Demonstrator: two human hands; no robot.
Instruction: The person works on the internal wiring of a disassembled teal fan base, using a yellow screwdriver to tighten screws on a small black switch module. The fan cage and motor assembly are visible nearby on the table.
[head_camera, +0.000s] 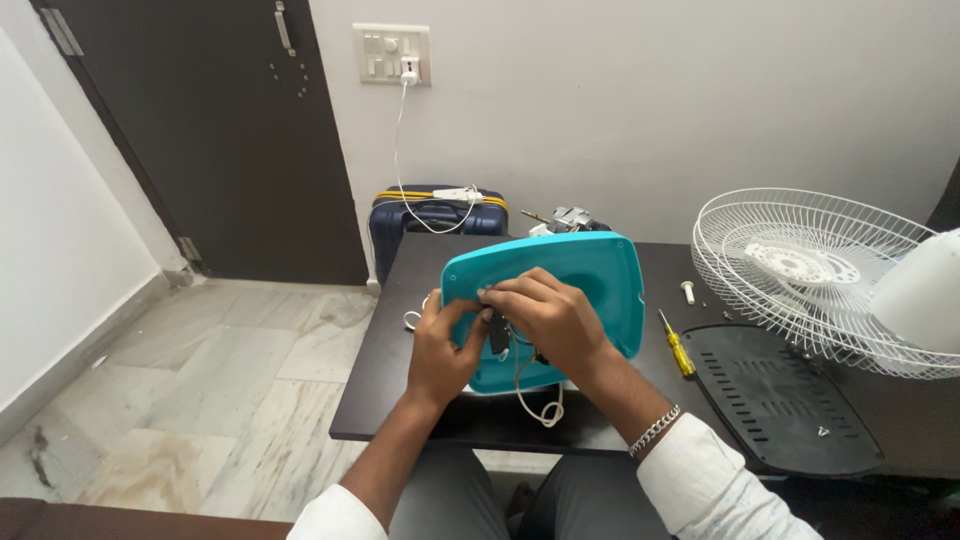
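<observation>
A teal plastic fan base stands tilted on its edge on the dark table, its hollow underside facing me. My left hand grips its left side, with fingers pinched near a small black part at the middle. My right hand lies over the underside, fingertips meeting the left hand's on that part. A white cord hangs out of the base and loops on the table.
A yellow-handled screwdriver lies right of the base, beside a black vented panel. A white wire fan grille and white cover sit at the right. A fan motor is behind the base. A blue suitcase stands by the wall.
</observation>
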